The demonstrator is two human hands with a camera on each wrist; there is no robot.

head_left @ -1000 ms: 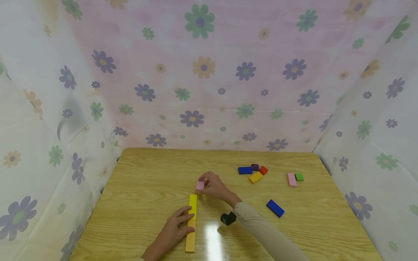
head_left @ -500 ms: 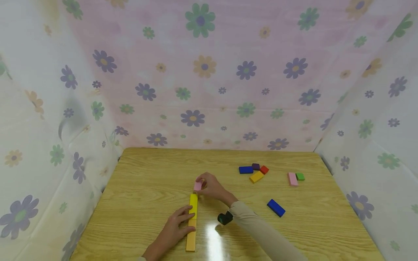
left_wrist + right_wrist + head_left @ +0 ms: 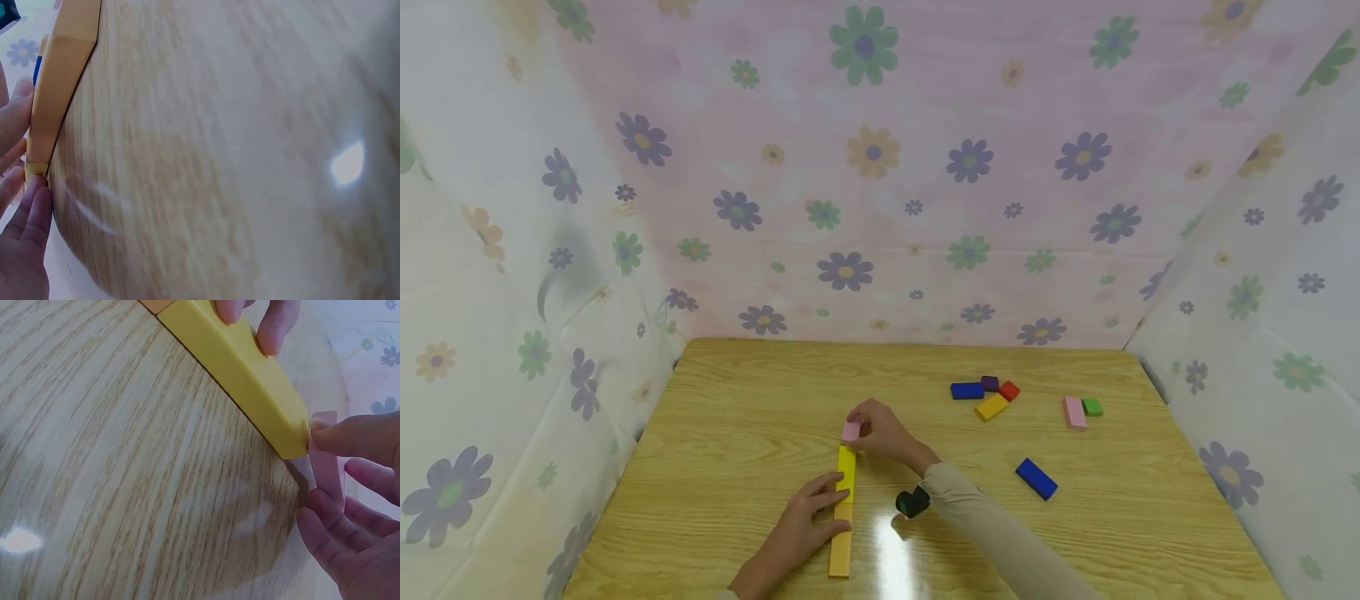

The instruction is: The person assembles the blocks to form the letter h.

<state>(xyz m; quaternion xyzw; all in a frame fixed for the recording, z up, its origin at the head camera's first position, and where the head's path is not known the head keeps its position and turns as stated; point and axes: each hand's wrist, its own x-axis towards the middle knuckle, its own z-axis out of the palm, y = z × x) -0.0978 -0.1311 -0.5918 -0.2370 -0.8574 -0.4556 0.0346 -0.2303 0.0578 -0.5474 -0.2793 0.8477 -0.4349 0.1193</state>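
My right hand (image 3: 886, 432) pinches a small pink block (image 3: 851, 430) between thumb and fingers. In the right wrist view, the pink block (image 3: 327, 459) is held at the end of a yellow block (image 3: 250, 381), and a shadow lies under it. The yellow block (image 3: 845, 463) lies flat, end to end with an orange block (image 3: 840, 558), in a line. My left hand (image 3: 801, 518) rests on this line, fingers on the yellow block and thumb on the orange one. In the left wrist view, fingers lie along the orange block (image 3: 59, 81).
Toward the back right of the wooden table (image 3: 737, 383) lie blue (image 3: 967, 391), purple (image 3: 990, 383), red (image 3: 1010, 390) and yellow-orange (image 3: 992, 407) blocks. Further right are pink (image 3: 1074, 413) and green (image 3: 1092, 407) blocks. Another blue block (image 3: 1037, 478) lies nearer. Floral cloth (image 3: 880, 183) encloses the table.
My right hand has moved left with the small pink block, bringing it from beside the yellow block's far end to in line with it. The left hand has stayed on the blocks.
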